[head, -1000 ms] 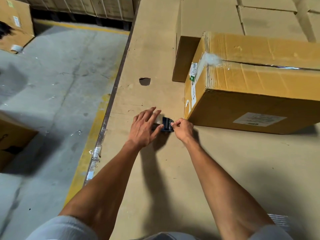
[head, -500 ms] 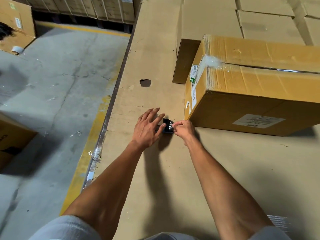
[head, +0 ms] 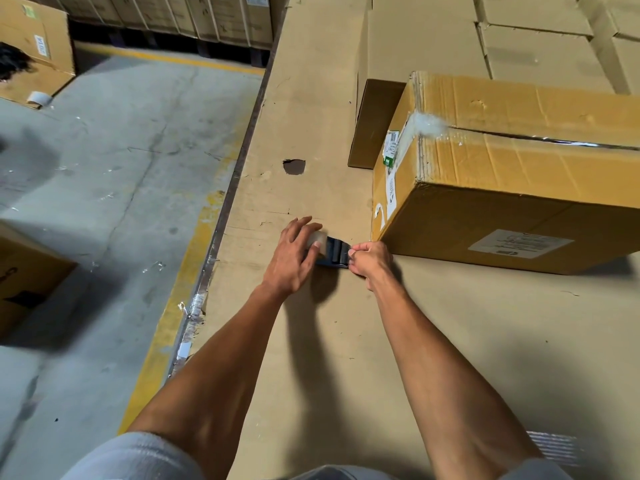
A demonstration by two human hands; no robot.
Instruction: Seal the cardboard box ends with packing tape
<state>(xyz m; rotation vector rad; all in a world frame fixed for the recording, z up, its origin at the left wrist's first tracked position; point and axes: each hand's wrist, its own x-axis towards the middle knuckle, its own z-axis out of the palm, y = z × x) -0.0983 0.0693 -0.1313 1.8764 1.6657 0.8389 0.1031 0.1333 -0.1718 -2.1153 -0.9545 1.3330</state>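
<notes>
A yellowish cardboard box lies on a cardboard-covered surface, its near left corner just right of my hands. Clear tape runs along its top seam and bunches at the left end. A dark blue tape dispenser with a clear roll rests on the surface between my hands. My left hand lies over the roll, fingers curled on it. My right hand pinches the dispenser's right end, where the tape end would be; the tape itself is too thin to make out.
More plain boxes stand behind the taped one. The surface's left edge drops to a concrete floor with a yellow line. On the floor are other boxes, a white tape roll and a box at the left.
My hands stay on the dispenser. The left fingers have curled tighter over the roll, showing more of the blue body. The view has shifted slightly.
</notes>
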